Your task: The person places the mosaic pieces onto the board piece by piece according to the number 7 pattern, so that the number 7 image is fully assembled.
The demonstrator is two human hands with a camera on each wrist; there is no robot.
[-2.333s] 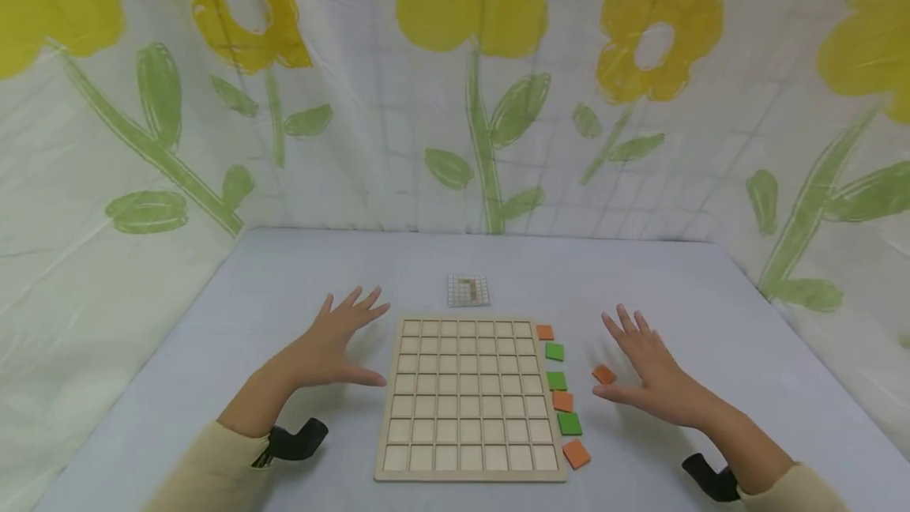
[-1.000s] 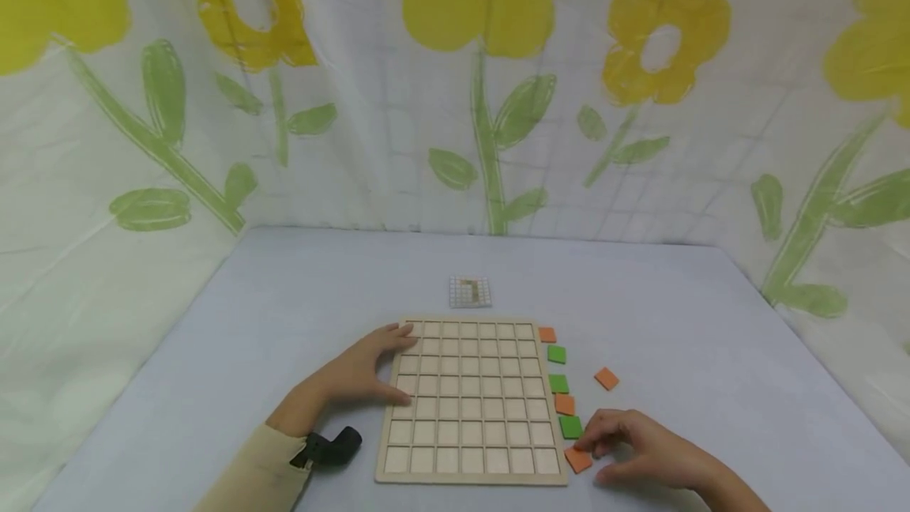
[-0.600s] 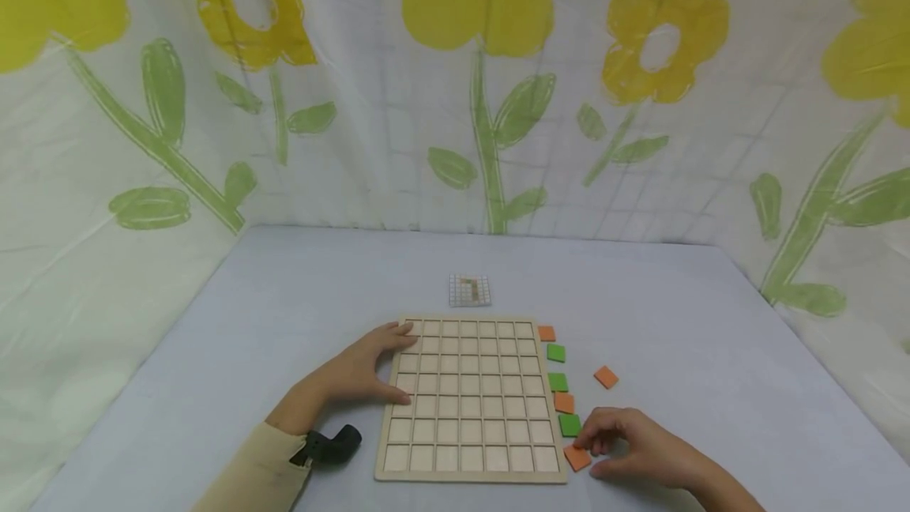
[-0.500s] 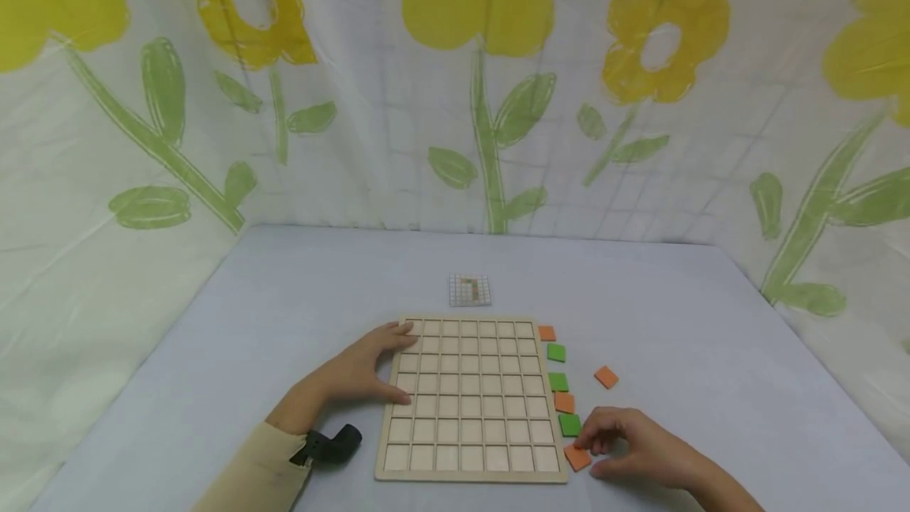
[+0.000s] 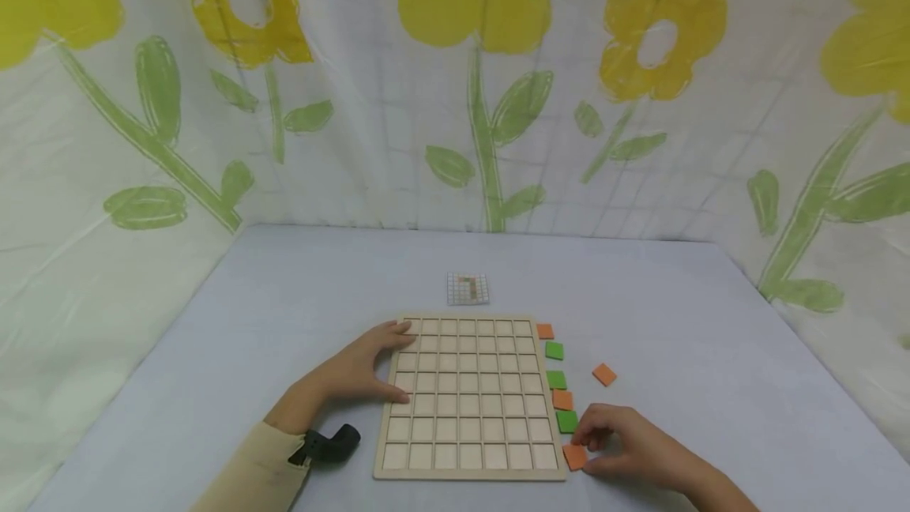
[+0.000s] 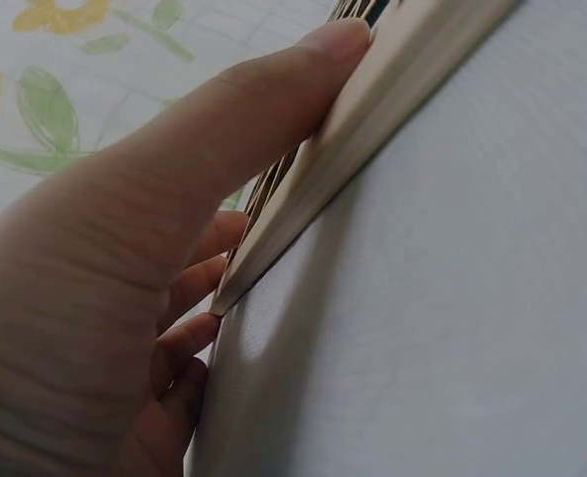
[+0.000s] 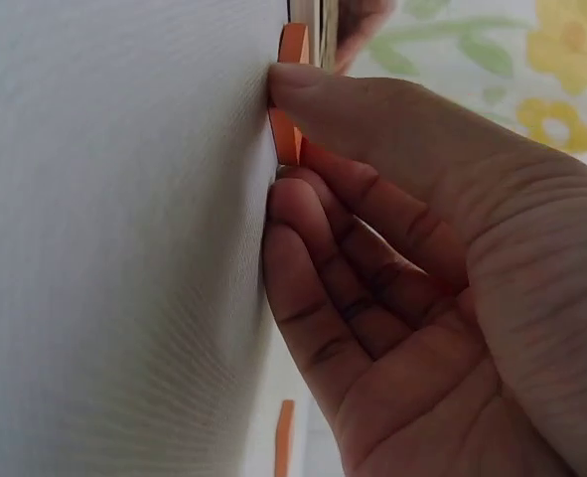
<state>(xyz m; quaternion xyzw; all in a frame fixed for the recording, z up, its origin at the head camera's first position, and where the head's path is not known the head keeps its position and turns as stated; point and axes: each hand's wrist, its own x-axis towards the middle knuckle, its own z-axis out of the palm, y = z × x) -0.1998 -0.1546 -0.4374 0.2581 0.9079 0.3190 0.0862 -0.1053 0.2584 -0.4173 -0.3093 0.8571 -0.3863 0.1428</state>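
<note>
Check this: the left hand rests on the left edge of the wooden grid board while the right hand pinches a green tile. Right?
One detail is wrong: the right hand pinches an orange tile, not a green one, as the right wrist view shows. The left hand does rest on the left edge of the wooden grid board.

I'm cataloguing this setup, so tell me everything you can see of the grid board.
The board is pale and looks wooden, its raised rim and thin dividers framing seven rows of seven square cells. Every cell in view is empty. It lies flat on the white table. The left hand rests on its left edge, thumb and fingertips over the rim. Green and orange tiles lie along its right edge.
</note>
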